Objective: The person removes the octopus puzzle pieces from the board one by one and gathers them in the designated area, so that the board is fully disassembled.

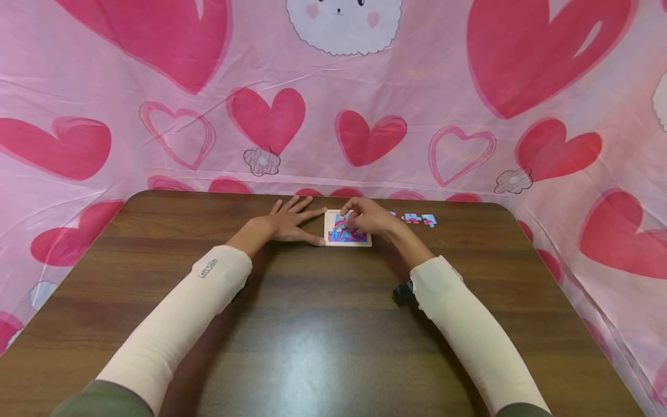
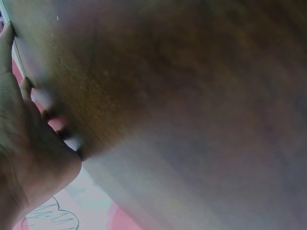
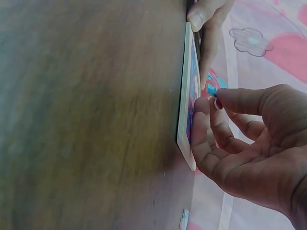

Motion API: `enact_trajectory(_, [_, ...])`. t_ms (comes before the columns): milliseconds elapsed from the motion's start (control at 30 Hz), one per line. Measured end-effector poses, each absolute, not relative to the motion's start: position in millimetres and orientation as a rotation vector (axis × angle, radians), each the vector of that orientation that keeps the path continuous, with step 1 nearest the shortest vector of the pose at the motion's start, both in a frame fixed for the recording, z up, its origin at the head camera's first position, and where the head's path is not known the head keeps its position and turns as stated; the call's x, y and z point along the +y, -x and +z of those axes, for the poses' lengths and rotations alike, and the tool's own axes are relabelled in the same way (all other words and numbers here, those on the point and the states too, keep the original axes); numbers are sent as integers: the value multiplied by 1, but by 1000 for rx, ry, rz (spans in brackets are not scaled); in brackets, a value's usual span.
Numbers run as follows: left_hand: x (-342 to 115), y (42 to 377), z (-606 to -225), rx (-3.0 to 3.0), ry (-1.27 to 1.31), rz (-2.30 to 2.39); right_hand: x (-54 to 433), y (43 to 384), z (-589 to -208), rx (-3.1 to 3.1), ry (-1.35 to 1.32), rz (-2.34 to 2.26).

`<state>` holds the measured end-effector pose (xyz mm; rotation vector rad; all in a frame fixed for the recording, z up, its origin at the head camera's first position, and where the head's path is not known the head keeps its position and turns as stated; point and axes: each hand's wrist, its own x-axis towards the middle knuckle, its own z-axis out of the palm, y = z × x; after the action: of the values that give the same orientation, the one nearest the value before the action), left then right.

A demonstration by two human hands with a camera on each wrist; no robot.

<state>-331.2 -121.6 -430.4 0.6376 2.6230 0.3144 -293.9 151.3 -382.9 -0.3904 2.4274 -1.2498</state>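
Note:
A small puzzle tray (image 1: pixel 348 244) with a pale rim lies near the far edge of the table, partly filled with a blue, pink and purple picture. Fingers spread, my left hand (image 1: pixel 288 223) rests at its left side, the thumb and index fingertips right at the rim. My right hand (image 1: pixel 369 216) is over the tray's right part and covers some of the picture. In the right wrist view that hand pinches a blue and red puzzle piece (image 3: pixel 212 85) between thumb and fingers, held tilted just above the tray.
To the right of the tray lie loose puzzle pieces (image 1: pixel 411 218), one partly hidden behind my right hand. The brown wooden table (image 1: pixel 302 324) ends at a pink cloth (image 1: pixel 318 139) printed with hearts. A black device (image 1: pixel 403 292) sits under my right wrist.

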Motion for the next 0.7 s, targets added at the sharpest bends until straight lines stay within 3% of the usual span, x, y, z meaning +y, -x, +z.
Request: enact_trajectory(700, [-120, 329, -425, 2622, -629, 284, 175, 279, -387, 2471, 420, -1418])
